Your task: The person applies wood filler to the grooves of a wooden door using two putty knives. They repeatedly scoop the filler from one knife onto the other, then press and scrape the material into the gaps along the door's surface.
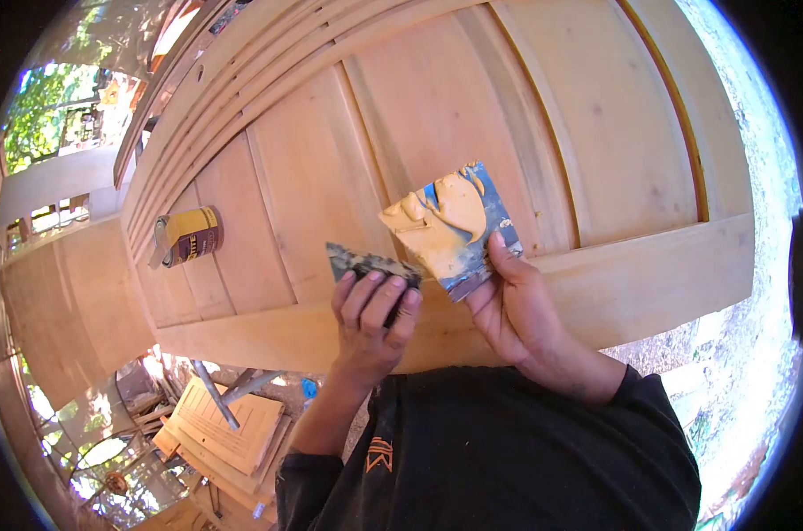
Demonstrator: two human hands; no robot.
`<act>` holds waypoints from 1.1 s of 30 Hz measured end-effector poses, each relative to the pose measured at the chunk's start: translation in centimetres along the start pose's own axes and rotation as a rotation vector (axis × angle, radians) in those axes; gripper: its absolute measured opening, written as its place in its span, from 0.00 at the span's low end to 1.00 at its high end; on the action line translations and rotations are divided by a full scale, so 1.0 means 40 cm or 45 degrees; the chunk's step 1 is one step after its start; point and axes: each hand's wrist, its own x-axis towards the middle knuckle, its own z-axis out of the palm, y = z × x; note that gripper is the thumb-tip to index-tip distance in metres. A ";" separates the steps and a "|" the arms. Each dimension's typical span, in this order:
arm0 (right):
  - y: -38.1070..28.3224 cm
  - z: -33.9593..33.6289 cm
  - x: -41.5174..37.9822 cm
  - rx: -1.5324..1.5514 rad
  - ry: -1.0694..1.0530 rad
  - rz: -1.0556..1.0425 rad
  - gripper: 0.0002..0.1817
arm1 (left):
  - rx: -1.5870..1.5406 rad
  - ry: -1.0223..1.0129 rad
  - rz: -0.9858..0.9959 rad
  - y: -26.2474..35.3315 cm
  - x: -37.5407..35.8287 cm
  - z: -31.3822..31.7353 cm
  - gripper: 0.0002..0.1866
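Observation:
My left hand [375, 310] is closed around a dark, putty-smeared scraper [375, 264], its flat edge pointing up and left. In my right hand [525, 310], thumb on top and fingers beneath, is a square blue-grey putty board [499, 217]. A thick mound of tan wood putty [450, 212] covers much of that board. Scraper and board are close together, above the near rail of a wooden panel door [286, 195]. A brown and yellow tin can [189, 236] lies on the door to the left.
Long wooden strips [269, 88] run along the door's far left side. Beyond its left end is another flat wooden panel [74, 301]. Below left, stacked boards [224, 425] sit near a metal leg [214, 394]. Bright ground shows at the right.

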 end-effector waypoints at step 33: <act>-0.037 -0.011 0.009 -0.908 -0.285 -0.428 0.13 | -0.612 -0.401 -0.599 -0.006 0.185 -0.158 0.27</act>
